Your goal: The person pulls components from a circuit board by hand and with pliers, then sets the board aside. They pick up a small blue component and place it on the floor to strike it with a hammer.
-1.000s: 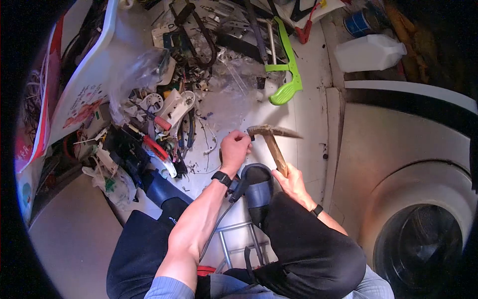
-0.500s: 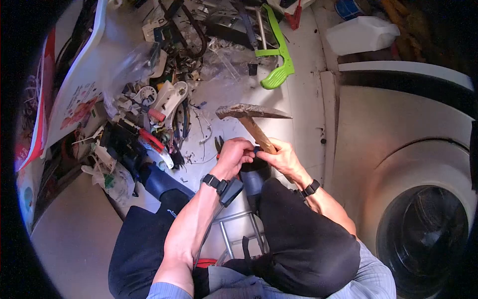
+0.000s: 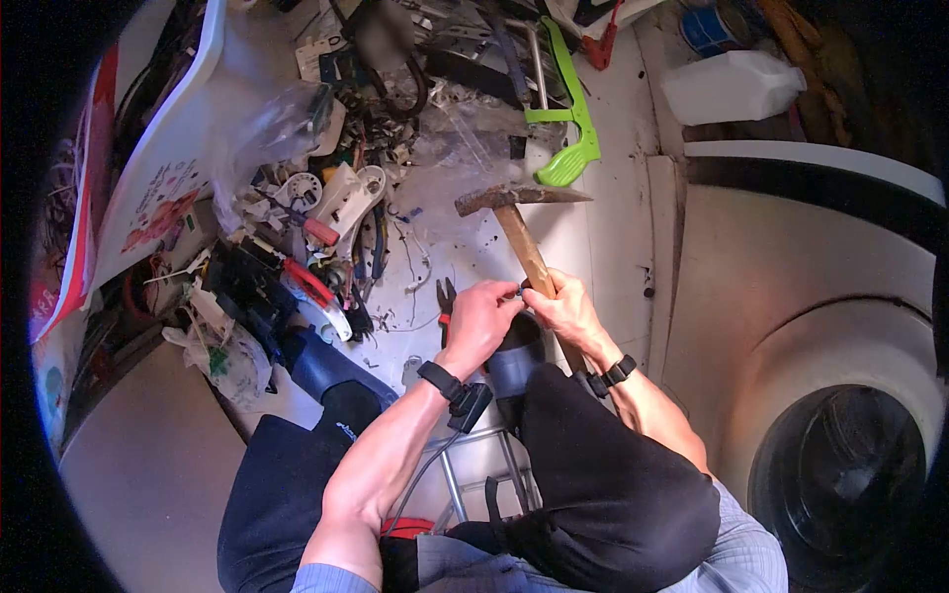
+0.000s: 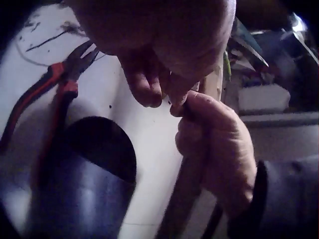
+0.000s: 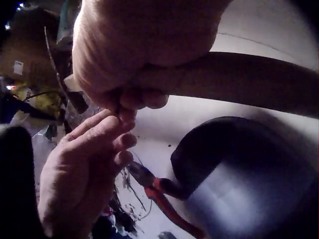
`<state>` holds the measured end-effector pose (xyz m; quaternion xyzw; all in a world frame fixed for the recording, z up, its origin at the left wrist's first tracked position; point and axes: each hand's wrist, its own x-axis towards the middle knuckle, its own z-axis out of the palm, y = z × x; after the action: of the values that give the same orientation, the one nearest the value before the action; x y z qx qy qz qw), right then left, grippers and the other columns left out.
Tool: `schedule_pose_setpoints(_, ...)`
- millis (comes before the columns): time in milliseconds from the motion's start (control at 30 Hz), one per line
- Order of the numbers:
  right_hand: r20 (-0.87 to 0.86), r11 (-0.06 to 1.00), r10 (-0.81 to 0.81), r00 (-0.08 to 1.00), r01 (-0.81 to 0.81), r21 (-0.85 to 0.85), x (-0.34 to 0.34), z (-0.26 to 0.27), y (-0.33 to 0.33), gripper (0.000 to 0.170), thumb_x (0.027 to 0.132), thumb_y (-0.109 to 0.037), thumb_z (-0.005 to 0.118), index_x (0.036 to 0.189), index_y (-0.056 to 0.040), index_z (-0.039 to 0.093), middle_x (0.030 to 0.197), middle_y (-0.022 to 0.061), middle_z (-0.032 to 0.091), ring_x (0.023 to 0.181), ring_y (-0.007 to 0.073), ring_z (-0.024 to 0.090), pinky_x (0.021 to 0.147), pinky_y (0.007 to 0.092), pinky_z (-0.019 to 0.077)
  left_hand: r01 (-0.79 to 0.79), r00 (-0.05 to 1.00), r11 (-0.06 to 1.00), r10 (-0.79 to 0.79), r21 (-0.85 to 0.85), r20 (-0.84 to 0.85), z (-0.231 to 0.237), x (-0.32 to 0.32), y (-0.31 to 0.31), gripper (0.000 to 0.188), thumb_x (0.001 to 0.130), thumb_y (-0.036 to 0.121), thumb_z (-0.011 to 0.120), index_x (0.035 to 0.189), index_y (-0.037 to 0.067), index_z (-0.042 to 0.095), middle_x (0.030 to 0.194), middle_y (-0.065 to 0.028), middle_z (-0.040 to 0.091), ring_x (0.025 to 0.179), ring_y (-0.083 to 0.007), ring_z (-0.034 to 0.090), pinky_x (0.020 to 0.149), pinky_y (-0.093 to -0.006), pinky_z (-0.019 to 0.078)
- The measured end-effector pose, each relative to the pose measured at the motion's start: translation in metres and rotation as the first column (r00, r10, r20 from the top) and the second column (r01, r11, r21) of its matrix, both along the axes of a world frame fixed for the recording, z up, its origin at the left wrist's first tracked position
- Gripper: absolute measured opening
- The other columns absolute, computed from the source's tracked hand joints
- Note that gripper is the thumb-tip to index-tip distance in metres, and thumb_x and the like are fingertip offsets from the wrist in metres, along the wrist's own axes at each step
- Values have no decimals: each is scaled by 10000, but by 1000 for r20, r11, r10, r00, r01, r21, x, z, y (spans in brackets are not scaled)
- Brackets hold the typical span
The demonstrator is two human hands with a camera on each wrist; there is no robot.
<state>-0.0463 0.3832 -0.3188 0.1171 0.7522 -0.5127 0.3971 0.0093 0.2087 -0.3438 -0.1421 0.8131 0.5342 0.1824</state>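
Observation:
My right hand [image 3: 571,318] grips the wooden handle of a hammer [image 3: 521,242], whose rusty head points up and away. The handle also runs through that hand in the right wrist view. My left hand [image 3: 479,321] has its fingertips pinched together, meeting the right thumb and forefinger beside the handle. A small dark piece [image 3: 522,291] shows between the two hands' fingertips; its kind cannot be made out, as fingers mostly hide it. Red-and-black pliers [image 4: 67,74] lie on the floor beside the left hand, jaws apart.
A dark blue shoe [image 3: 516,364] stands right below the hands. Ahead lies a green-handled hacksaw [image 3: 573,148]. Cables, plastic parts and a red-handled tool [image 3: 311,284] are heaped at left. A white jug [image 3: 732,89] and a washing machine [image 3: 722,287] are at right.
The right hand has brought the hammer up and left, its head now farther from me. Both hands' fingertips have come together. The pliers, earlier mostly hidden, now show beside the left hand.

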Motion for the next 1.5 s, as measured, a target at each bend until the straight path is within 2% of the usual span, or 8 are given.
schedule_pose_setpoints(300, -124, 974, 189, 974, -170, 153, -3, 7, 2, 288, 893, -157, 714, 1122, 16, 710, 884, 116, 705, 849, 157, 668, 780, 354, 550, -90, 994, 994, 93, 61, -58, -22, -8, -5, 265, 886, 222, 726, 1090, 64, 790, 987, -178, 762, 915, -354, 734, 821, -411, 569)
schedule_pose_setpoints(367, -434, 978, 152, 888, -73, 194, 10, 7, 14, 302, 888, -144, 728, 1143, 15, 702, 875, 153, 700, 848, 192, 686, 790, 372, 552, -126, 988, 992, 127, 9, -87, -34, -13, -9, 241, 892, 208, 715, 1066, 58, 788, 998, -179, 761, 940, -363, 729, 835, -418, 568)
schedule_pose_setpoints(500, -542, 982, 120, 832, -21, 185, 5, 5, 27, 272, 923, -139, 723, 1153, -1, 675, 789, 165, 667, 721, 266, 693, 703, 385, 551, -129, 984, 988, 117, -80, -137, -56, -22, -19, 211, 909, 196, 702, 1051, 56, 771, 1021, -171, 757, 965, -377, 714, 863, -439, 559)
schedule_pose_setpoints(667, -523, 965, 215, 825, -99, 241, 11, 0, 29, 215, 963, -146, 695, 1132, -18, 656, 767, 184, 655, 668, 345, 673, 652, 429, 545, -157, 887, 978, 80, -134, -454, -72, -37, -21, 140, 873, 124, 726, 991, 52, 745, 960, -139, 691, 965, -362, 638, 856, -452, 529)
schedule_pose_setpoints(767, -616, 912, 390, 685, -192, 363, 19, -11, 30, 184, 963, -149, 693, 1080, -22, 631, 866, 223, 679, 745, 422, 695, 645, 493, 552, -133, 883, 976, 38, -172, -467, -80, -37, -21, 134, 846, 91, 738, 972, 47, 734, 934, -127, 655, 959, -354, 609, 847, -451, 521)
schedule_pose_setpoints(1200, -466, 850, 499, 731, -310, 425, 21, -11, 23, 124, 974, -94, 649, 1056, -19, 594, 896, 185, 654, 699, 404, 672, 616, 484, 554, -153, 862, 968, 33, -198, -505, -86, -39, -20, 152, 796, 34, 713, 947, 29, 721, 941, -135, 669, 954, -364, 614, 850, -448, 523)
schedule_pose_setpoints(1400, -597, 890, 453, 663, -294, 349, 21, -4, 26, 136, 959, -77, 657, 1044, -28, 562, 794, 218, 642, 692, 409, 678, 596, 491, 548, -120, 876, 978, 24, -169, -482, -85, -35, -22, 124, 804, 34, 712, 928, 25, 714, 926, -140, 654, 951, -371, 605, 865, -448, 517)
schedule_pose_setpoints(1500, -465, 807, 567, 680, -346, 479, 21, -8, 22, 121, 963, -76, 648, 1029, -34, 555, 774, 200, 633, 620, 408, 653, 569, 488, 535, -125, 861, 976, 18, -178, -508, -85, -38, -20, 118, 814, 43, 719, 931, 26, 711, 922, -139, 651, 949, -368, 602, 857, -454, 516)
